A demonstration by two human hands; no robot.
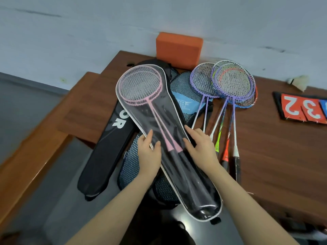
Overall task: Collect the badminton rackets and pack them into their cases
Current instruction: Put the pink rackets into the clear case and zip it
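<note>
Brown table (265,156): left hand (149,156) grips the clear case (169,131) holding pink rackets (141,85); right hand (201,147) lies flat, fingers straight, on it.

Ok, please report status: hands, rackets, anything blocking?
Left hand grips clear case edge; right hand flat on it. Pink rackets inside. Loose rackets wait on table. Nothing blocking.

light: even, soft | glare: clear case (177,138) | edges: warped, sl. blurry
</note>
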